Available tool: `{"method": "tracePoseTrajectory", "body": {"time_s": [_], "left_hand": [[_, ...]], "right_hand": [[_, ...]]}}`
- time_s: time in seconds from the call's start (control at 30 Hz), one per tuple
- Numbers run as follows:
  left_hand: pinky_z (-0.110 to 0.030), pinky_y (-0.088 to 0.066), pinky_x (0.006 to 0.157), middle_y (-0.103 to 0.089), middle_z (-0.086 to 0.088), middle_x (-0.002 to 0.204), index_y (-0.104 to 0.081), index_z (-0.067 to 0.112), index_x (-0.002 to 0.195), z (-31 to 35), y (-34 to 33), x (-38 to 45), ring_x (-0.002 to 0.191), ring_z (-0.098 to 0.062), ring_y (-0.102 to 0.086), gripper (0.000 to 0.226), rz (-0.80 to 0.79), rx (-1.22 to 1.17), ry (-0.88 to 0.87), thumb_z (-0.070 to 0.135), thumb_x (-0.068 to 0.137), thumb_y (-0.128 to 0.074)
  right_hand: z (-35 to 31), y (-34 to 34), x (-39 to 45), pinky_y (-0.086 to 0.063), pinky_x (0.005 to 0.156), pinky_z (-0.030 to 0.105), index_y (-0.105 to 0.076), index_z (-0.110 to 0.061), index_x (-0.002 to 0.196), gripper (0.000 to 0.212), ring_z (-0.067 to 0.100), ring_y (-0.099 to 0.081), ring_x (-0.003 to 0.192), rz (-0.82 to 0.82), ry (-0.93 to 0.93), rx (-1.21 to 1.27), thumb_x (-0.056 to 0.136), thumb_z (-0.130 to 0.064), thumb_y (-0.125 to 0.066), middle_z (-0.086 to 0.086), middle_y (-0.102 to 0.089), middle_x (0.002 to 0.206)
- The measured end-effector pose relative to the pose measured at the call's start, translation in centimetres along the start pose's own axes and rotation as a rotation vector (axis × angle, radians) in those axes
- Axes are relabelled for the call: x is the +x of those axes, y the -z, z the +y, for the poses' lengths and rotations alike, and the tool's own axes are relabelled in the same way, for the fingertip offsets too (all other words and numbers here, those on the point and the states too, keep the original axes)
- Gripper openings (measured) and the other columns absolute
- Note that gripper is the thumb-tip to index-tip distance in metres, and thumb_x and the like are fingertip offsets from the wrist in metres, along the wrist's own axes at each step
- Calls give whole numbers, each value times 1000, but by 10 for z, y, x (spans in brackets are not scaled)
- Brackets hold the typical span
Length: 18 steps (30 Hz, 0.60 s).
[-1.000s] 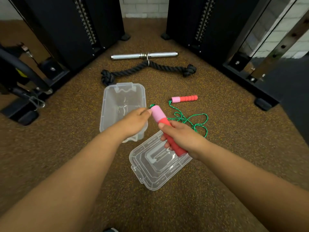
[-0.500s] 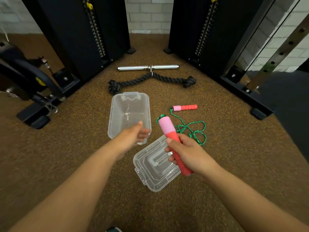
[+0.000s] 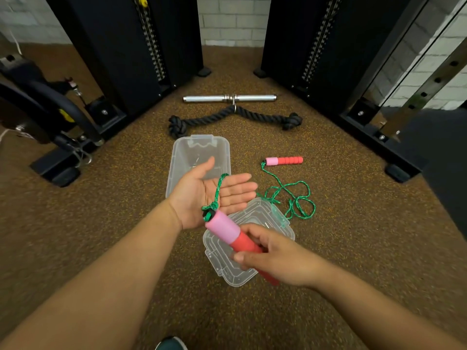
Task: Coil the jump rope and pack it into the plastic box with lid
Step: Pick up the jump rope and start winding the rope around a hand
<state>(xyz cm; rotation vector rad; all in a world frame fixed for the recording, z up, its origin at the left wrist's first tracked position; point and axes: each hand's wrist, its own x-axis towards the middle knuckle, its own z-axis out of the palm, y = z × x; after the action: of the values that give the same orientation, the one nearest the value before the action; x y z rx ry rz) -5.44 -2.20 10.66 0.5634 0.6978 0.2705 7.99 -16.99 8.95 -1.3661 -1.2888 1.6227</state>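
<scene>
My right hand (image 3: 275, 258) grips one pink-and-red jump rope handle (image 3: 227, 229), its pink end pointing up-left. From that end the green rope (image 3: 290, 198) runs across the palm of my left hand (image 3: 209, 195), which is flat, palm up, fingers apart, above the near end of the clear plastic box (image 3: 199, 157). The rope then drops behind the hand and lies in loose loops on the floor to the right. The second handle (image 3: 284, 160) lies on the floor beyond them. The clear lid (image 3: 227, 263) lies upside down on the floor under my right hand.
On the brown speckled gym floor, a black rope attachment (image 3: 235, 117) and a steel bar (image 3: 228, 98) lie behind the box. Black weight-stack towers stand at back left (image 3: 121, 46) and back right (image 3: 310, 41). A machine base (image 3: 55, 168) sits left. My shoe tip (image 3: 170, 344) shows at the bottom.
My left hand has turned palm up and spread flat, and the rope now lies across it. My right hand has drawn the handle nearer and lower. The camera has tilted up a little.
</scene>
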Motion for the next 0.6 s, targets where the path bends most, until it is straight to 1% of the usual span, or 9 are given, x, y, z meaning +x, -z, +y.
{"method": "tracePoseTrajectory", "body": {"time_s": [0.1,0.23,0.3,0.37,0.47,0.53,0.6], "left_hand": [[-38,-54,85,-72,-19,105,-72,0,102,0,-4,0,95,-28,-71,61,-6,24,-20,50,89,-38],[-36,-56,83,-74,-14,99,-75,5,96,-1,-9,3,91,-24,-72,48,-21,8,-52,41,84,-45],[-33,-57,80,-75,-12,96,-76,8,93,-1,-12,4,89,-22,-73,43,-26,23,-58,37,83,-47],[-31,-59,74,-76,-11,90,-77,8,90,-1,-16,4,84,-21,-74,39,-28,30,-58,34,83,-48],[-29,-60,66,-76,-9,82,-77,10,86,-1,-23,5,76,-19,-74,40,-50,9,-53,33,85,-45],[-29,-60,67,-76,-9,82,-77,10,86,-3,-26,8,76,-19,-74,45,-55,-10,-57,34,91,-40],[-30,-59,69,-76,-10,83,-77,10,87,-5,-27,10,77,-20,-74,51,-46,-21,-66,36,97,-34]], "right_hand": [[7,6,-1,-40,77,35,-54,-26,103,25,17,-49,84,-45,-46,-18,81,-17,-64,9,-56,94],[18,10,1,-39,73,32,-54,-16,111,31,16,-49,81,-118,-93,-96,82,-14,-66,7,-58,94],[22,10,2,-39,72,32,-56,-24,108,30,15,-49,79,-151,-106,-154,82,-17,-67,4,-58,93],[25,9,4,-40,72,30,-55,-32,104,28,13,-49,78,-157,-116,-218,81,-20,-68,1,-58,91],[30,10,6,-39,66,25,-55,-24,106,26,11,-47,74,-109,-148,-251,85,-16,-67,1,-56,89],[33,12,8,-40,67,27,-55,-20,106,24,11,-47,74,-64,-155,-279,85,-19,-67,3,-57,88],[38,12,9,-39,66,28,-54,-16,105,25,9,-47,71,-41,-163,-309,84,-23,-67,1,-55,84]]}}
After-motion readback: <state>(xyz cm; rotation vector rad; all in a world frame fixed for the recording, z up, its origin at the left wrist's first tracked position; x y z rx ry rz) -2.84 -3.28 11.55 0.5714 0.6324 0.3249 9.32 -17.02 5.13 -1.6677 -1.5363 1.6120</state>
